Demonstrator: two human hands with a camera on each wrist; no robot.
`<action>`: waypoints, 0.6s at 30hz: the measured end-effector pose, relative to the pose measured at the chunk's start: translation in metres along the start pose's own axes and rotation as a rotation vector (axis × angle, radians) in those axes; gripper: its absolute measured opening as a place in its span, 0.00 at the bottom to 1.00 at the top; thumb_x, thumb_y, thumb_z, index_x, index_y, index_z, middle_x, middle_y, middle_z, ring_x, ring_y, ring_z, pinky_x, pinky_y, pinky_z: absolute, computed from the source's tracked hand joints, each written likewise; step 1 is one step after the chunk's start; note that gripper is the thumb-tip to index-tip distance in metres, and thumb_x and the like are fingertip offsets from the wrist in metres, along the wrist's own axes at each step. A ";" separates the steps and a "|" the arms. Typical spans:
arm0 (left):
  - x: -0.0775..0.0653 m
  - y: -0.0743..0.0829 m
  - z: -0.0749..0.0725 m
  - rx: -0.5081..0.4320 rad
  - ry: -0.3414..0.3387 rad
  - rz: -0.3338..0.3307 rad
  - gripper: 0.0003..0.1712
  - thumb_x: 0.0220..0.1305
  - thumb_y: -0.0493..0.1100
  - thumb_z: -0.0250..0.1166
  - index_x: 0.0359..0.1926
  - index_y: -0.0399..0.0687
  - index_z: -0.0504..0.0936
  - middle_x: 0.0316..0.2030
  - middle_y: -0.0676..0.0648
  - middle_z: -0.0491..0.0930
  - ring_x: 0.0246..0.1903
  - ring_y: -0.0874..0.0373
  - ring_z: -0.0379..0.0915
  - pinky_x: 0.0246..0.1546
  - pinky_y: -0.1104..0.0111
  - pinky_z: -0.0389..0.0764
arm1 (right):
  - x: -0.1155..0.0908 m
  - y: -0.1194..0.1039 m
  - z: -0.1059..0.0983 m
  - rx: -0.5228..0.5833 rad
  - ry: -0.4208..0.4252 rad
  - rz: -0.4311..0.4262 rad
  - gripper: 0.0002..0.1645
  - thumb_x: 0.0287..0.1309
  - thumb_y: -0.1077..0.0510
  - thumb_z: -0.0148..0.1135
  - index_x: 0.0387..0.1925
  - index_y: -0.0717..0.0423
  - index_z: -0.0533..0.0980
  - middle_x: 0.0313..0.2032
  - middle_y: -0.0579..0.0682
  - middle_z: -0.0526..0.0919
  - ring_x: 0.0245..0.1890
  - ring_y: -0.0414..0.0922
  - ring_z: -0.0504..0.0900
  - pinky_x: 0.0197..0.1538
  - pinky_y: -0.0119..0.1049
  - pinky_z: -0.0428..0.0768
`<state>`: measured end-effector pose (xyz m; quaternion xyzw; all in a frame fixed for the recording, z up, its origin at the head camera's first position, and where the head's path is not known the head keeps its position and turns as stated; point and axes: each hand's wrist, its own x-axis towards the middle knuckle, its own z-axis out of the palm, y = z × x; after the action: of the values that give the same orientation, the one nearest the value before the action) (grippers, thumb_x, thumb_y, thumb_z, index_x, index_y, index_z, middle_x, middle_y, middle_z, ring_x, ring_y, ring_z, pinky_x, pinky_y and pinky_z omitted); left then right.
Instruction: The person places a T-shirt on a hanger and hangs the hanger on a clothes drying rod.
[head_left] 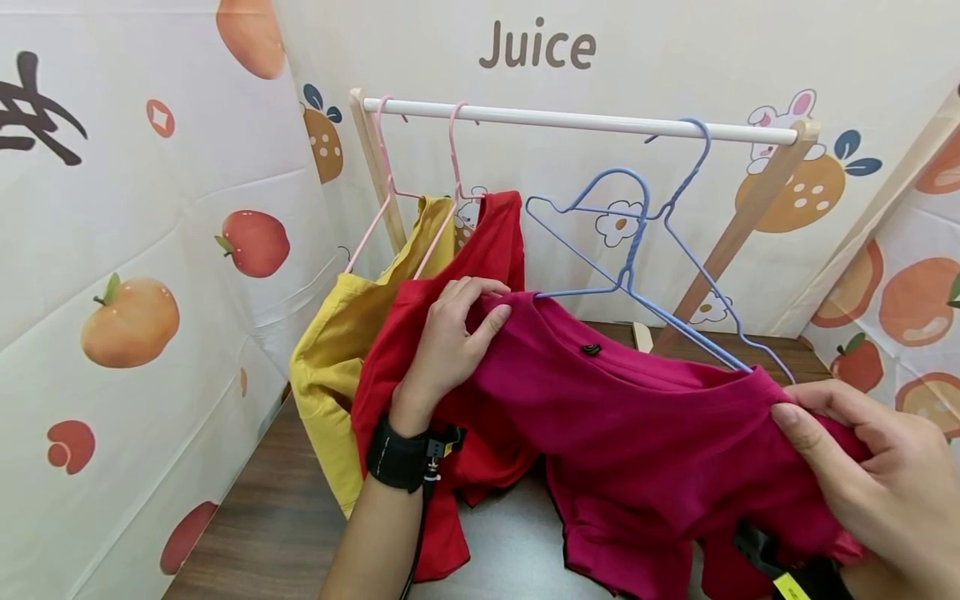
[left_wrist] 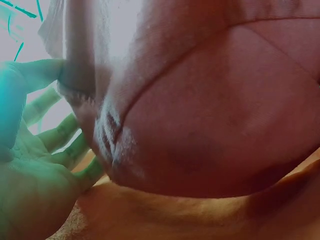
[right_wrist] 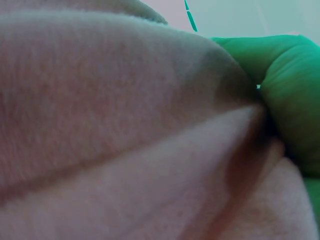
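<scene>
A magenta T-shirt (head_left: 630, 417) is held up by its two shoulders, with a blue hanger (head_left: 626, 279) inside its neck opening. The hanger's hook stands below the rail, apart from it. My left hand (head_left: 453, 337) pinches the shirt's left shoulder between thumb and fingers, and in the left wrist view the thumb lies on the cloth. At the other shoulder my right hand (head_left: 862, 467) grips the fabric; the right wrist view shows the cloth bunched at the fingers. A second blue hanger (head_left: 693, 250) hangs bare on the white rail (head_left: 577, 121), behind the shirt.
On pink hangers at the rail's left hang a yellow shirt (head_left: 330, 358) and a red shirt (head_left: 495, 242), the red one close by my left forearm. The rack's wooden right leg (head_left: 738, 221) slants down behind the hangers. Below is a brown wooden tabletop (head_left: 262, 508).
</scene>
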<state>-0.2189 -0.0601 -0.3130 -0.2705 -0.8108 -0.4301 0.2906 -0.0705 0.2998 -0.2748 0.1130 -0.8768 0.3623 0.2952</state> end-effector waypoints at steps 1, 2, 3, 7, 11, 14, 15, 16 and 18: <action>0.000 0.000 0.000 0.002 0.004 -0.002 0.13 0.71 0.45 0.65 0.53 0.47 0.83 0.49 0.48 0.84 0.51 0.55 0.75 0.56 0.60 0.75 | 0.000 -0.001 0.000 -0.003 0.002 0.004 0.10 0.59 0.71 0.68 0.37 0.54 0.83 0.18 0.29 0.80 0.13 0.30 0.73 0.18 0.25 0.70; 0.000 0.000 0.000 0.003 0.006 -0.004 0.14 0.71 0.45 0.65 0.54 0.47 0.82 0.50 0.48 0.83 0.53 0.55 0.75 0.58 0.59 0.75 | -0.001 -0.001 0.000 -0.007 0.007 0.007 0.09 0.59 0.70 0.68 0.37 0.54 0.83 0.18 0.29 0.80 0.13 0.30 0.73 0.18 0.25 0.70; 0.000 0.000 0.000 0.004 0.008 -0.005 0.14 0.71 0.44 0.65 0.54 0.46 0.82 0.52 0.47 0.83 0.55 0.55 0.75 0.60 0.59 0.74 | -0.001 -0.002 0.000 -0.008 0.013 0.010 0.09 0.59 0.70 0.68 0.38 0.55 0.83 0.17 0.30 0.79 0.12 0.30 0.73 0.18 0.25 0.69; 0.000 -0.001 0.000 0.002 0.008 -0.008 0.16 0.70 0.43 0.65 0.57 0.46 0.81 0.59 0.46 0.80 0.62 0.54 0.72 0.67 0.56 0.71 | -0.004 -0.001 0.000 0.028 0.037 -0.012 0.09 0.59 0.72 0.66 0.39 0.59 0.82 0.17 0.31 0.79 0.10 0.29 0.73 0.16 0.24 0.69; -0.001 0.000 0.000 -0.003 0.003 -0.008 0.18 0.70 0.42 0.64 0.59 0.46 0.81 0.64 0.45 0.77 0.67 0.53 0.69 0.71 0.53 0.67 | -0.005 0.002 0.000 0.085 0.054 -0.066 0.09 0.59 0.75 0.64 0.39 0.64 0.82 0.18 0.31 0.81 0.09 0.29 0.74 0.15 0.23 0.70; -0.001 0.001 0.000 -0.008 0.001 -0.001 0.18 0.70 0.41 0.64 0.59 0.46 0.81 0.65 0.44 0.75 0.68 0.52 0.68 0.71 0.52 0.67 | -0.004 0.002 0.001 0.077 0.071 -0.041 0.08 0.60 0.74 0.64 0.40 0.64 0.82 0.18 0.31 0.80 0.09 0.30 0.74 0.15 0.23 0.70; -0.001 0.001 0.000 -0.008 0.000 0.002 0.18 0.70 0.41 0.64 0.59 0.45 0.81 0.65 0.43 0.75 0.68 0.52 0.68 0.71 0.52 0.67 | -0.004 0.001 0.001 0.068 0.082 -0.020 0.08 0.60 0.74 0.64 0.40 0.63 0.82 0.18 0.31 0.80 0.09 0.30 0.75 0.15 0.23 0.70; -0.001 0.001 0.000 -0.010 -0.001 0.005 0.17 0.70 0.41 0.64 0.59 0.45 0.81 0.65 0.43 0.75 0.68 0.52 0.68 0.70 0.52 0.68 | -0.003 0.001 0.002 0.055 0.095 0.006 0.08 0.61 0.73 0.64 0.40 0.62 0.82 0.18 0.31 0.80 0.09 0.30 0.75 0.15 0.23 0.70; -0.001 0.001 0.001 -0.014 -0.001 0.014 0.17 0.70 0.40 0.64 0.58 0.45 0.81 0.64 0.41 0.75 0.67 0.51 0.69 0.70 0.52 0.69 | -0.002 -0.001 0.003 0.040 0.125 0.068 0.09 0.62 0.72 0.64 0.39 0.58 0.82 0.19 0.30 0.80 0.10 0.30 0.75 0.16 0.23 0.71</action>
<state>-0.2178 -0.0591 -0.3142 -0.2785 -0.8061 -0.4334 0.2911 -0.0698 0.2967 -0.2769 0.0663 -0.8527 0.3959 0.3344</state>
